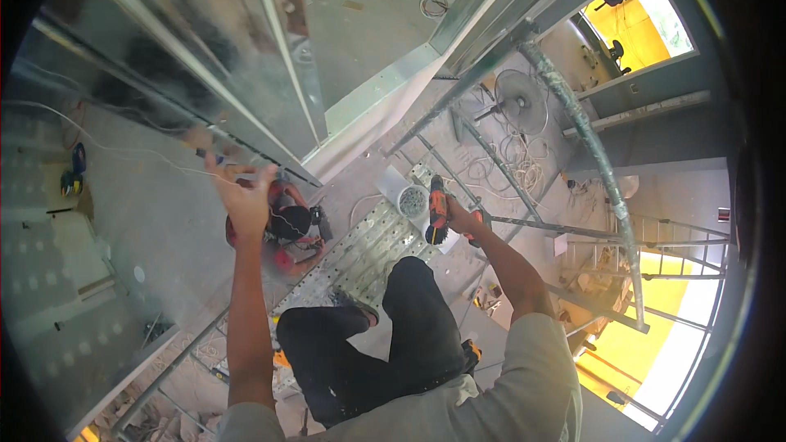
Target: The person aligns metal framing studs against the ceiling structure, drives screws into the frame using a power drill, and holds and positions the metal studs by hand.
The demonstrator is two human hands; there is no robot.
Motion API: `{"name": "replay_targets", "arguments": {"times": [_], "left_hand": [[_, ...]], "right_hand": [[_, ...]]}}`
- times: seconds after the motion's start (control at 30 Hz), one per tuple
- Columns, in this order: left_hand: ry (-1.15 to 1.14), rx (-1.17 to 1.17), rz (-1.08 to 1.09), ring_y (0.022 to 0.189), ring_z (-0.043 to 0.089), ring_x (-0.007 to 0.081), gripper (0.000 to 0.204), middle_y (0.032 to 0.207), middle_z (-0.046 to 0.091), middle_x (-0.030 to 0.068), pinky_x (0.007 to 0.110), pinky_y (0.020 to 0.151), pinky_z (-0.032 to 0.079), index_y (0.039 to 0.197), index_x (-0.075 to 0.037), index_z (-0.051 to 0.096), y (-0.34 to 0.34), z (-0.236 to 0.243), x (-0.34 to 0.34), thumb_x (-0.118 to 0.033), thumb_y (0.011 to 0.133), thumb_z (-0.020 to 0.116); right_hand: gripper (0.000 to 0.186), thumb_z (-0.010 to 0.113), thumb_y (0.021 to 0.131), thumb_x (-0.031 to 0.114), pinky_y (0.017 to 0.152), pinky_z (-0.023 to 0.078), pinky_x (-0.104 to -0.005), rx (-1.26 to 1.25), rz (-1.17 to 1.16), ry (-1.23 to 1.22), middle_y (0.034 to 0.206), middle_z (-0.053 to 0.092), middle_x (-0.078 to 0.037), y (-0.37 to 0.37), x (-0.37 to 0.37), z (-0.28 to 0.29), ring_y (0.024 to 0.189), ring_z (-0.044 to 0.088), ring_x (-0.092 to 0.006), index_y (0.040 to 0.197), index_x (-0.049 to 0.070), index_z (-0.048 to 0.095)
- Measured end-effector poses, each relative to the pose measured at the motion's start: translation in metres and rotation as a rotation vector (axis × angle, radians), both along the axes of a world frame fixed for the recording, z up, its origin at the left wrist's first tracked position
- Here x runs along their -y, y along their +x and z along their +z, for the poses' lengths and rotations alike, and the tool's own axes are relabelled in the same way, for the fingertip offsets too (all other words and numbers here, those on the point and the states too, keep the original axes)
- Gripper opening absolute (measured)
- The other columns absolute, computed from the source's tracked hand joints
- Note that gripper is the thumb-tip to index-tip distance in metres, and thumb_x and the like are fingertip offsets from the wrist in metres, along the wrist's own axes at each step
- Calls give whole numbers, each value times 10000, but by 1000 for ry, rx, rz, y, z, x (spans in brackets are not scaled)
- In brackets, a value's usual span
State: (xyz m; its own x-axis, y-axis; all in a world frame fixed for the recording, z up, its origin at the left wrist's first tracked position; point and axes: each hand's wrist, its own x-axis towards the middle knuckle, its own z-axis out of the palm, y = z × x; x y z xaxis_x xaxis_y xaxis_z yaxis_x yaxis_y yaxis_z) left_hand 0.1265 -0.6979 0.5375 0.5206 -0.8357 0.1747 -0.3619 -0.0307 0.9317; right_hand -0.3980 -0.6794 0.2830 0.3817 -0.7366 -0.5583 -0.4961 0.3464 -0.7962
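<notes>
My left hand (247, 203) is raised beside the lower edge of a metal-framed panel (205, 74), its fingers apart. A thin white cord (147, 155) runs across to these fingers; whether they touch it I cannot tell. My right hand (463, 221) grips an orange and black cordless drill (438, 206), held above the perforated metal scaffold platform (360, 247). Right beside the drill stands a white tub (412, 201) with many small grey pieces in it, probably screws. My bent legs (409, 311) rest over the platform.
Below my left hand, another person (288, 225) is on the floor under the platform. Scaffold tubes (589, 131) cross on the right. A round fan (521, 102) and coiled pale cables (520, 160) lie beyond them. Rubble (176, 426) is at the lower left.
</notes>
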Motion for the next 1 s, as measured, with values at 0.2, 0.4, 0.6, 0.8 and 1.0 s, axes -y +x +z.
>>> {"name": "replay_targets", "arguments": {"times": [0.2,0.4,0.6,0.8,1.0], "left_hand": [[-117,-15,222,795,471,101,843,963,553,4,265,696,424,1550,-43,274,19,-41,38,-249,914,788],[-200,-12,60,717,447,59,556,885,559,-34,245,655,396,1358,-63,489,42,-51,48,-283,930,767],[-195,-17,66,669,337,37,483,876,512,-72,221,609,304,1357,-110,548,55,-62,52,-313,959,733],[-180,70,80,609,252,34,460,804,406,-79,228,558,220,1332,-74,560,52,-57,52,-331,980,708],[-134,167,107,622,292,32,496,791,416,-64,230,566,230,1297,-39,574,77,-59,53,-392,973,703]], "right_hand": [[946,758,699,-5,1066,431,-479,-389,208,-558,1378,502,-277,-47,41,-87,1290,495,-456,1516,11,282],[882,725,734,-32,981,487,-472,-711,409,-521,1366,550,-181,-72,73,-124,1225,578,-393,1511,52,316],[476,588,880,85,913,515,-434,-886,664,-753,1143,630,-124,-102,92,-178,1080,653,-320,1346,69,493],[362,595,882,112,900,519,-416,-939,788,-719,1121,633,-100,-103,98,-221,1050,667,-292,1237,78,535],[431,613,869,99,877,529,-406,-822,770,-929,1179,617,-104,-107,100,-257,1049,670,-294,1288,79,515]]}}
